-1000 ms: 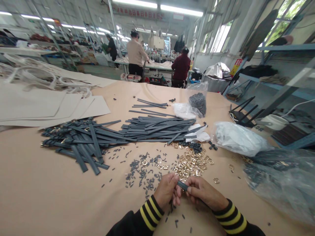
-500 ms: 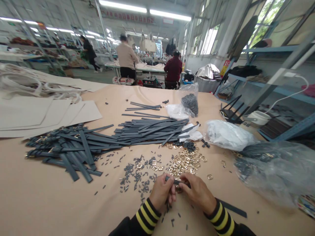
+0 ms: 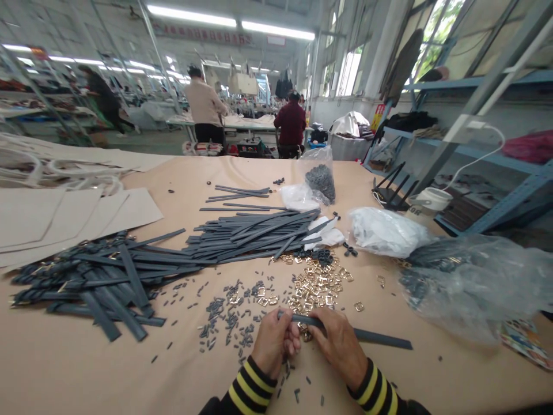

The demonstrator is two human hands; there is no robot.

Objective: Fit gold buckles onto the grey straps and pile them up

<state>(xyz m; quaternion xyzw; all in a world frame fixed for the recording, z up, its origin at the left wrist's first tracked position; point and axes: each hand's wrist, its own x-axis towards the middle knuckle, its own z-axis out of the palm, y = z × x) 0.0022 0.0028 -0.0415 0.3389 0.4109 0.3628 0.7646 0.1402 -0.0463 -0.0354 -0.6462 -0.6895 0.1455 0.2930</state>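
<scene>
We had both hands low at the lower centre of the frame, the left hand (image 3: 274, 341) and the right hand (image 3: 339, 346) closed narrowly around 1 dark grey strip (image 3: 371, 335). Its long tail now ran out to the right, where moments earlier only a short stub had shown between our fingers. A small gold buckle (image 3: 306, 333) sat just under the hands, its link to the strip hidden. Near them lay loose gold buckles (image 3: 317, 286) and short grey tubes (image 3: 224, 316) on the tan-covered table (image 3: 78, 369), with bundled strips (image 3: 103, 282) at left.
</scene>
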